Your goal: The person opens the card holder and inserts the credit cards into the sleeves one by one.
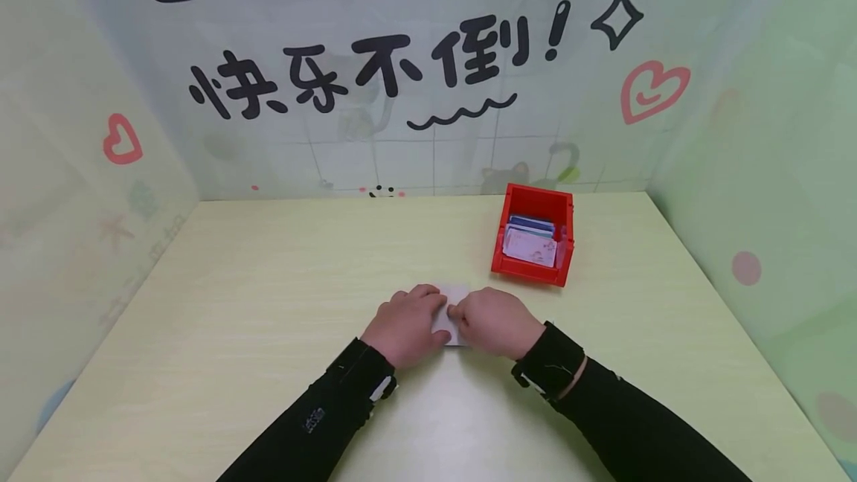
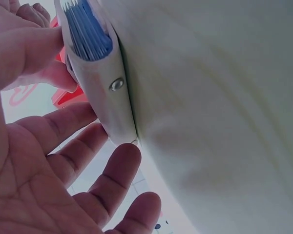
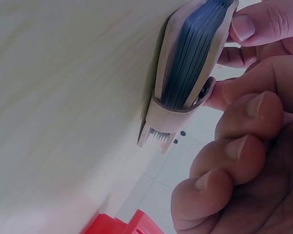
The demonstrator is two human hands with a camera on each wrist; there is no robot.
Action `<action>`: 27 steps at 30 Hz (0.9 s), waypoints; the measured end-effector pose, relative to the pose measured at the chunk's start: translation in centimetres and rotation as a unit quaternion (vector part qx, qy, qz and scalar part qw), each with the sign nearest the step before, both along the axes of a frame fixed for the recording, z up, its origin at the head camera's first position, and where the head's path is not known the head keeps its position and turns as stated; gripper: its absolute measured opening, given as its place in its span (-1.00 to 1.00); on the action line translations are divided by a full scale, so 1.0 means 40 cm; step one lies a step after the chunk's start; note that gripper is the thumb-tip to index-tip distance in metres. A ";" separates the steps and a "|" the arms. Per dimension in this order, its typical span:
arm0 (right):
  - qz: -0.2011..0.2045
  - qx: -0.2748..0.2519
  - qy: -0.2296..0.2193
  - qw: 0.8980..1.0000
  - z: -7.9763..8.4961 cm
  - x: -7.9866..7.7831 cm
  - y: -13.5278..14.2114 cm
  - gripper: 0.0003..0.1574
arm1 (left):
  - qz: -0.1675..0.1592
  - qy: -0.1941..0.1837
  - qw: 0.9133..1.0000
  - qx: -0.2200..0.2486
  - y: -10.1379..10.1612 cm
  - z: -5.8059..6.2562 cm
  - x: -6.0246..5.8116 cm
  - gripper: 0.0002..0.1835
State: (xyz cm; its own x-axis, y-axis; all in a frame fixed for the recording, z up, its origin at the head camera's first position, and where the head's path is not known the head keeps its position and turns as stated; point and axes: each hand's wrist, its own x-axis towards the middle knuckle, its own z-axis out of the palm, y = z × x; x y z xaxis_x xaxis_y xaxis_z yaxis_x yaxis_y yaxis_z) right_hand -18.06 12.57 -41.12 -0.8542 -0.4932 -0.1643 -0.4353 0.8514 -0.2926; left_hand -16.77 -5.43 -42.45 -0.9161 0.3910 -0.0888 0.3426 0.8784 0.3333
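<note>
A pale pink card holder (image 1: 454, 329) lies on the table between both hands, its blue inner sleeves (image 3: 193, 58) showing at the edge. Around its side runs a short strap (image 3: 168, 117) with a metal snap (image 2: 116, 84). My left hand (image 1: 408, 324) holds the card holder from the left, thumb at the near end and fingertips along the far side. From the right, my right hand (image 1: 498, 322) has its fingers curled in, and one digit presses at the strap's snap end, lying over the holder's top face.
A red bin (image 1: 529, 271) stands behind and to the right, with several cards or card holders (image 1: 530, 246) inside, a pink one in front. Printed fabric walls (image 1: 402, 162) border the pale wooden table (image 1: 268, 281) at the back and both sides.
</note>
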 end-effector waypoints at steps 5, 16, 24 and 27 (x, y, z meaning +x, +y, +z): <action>0.000 0.003 0.003 1.000 -0.006 0.000 0.004 -0.63 | -0.002 0.003 1.000 -0.001 0.004 -0.004 -0.002 -0.38; -0.002 -0.012 0.001 1.000 -0.009 0.005 0.008 -0.63 | 0.000 0.005 1.000 -0.010 0.008 -0.007 -0.004 -0.39; -0.040 -0.069 -0.029 0.996 -0.014 -0.006 0.022 -0.57 | -0.004 0.003 1.000 -0.009 -0.002 -0.008 -0.006 -0.37; -0.073 -0.089 -0.023 0.993 -0.016 -0.015 0.029 -0.54 | -0.003 0.008 1.000 -0.012 -0.012 -0.009 -0.009 -0.35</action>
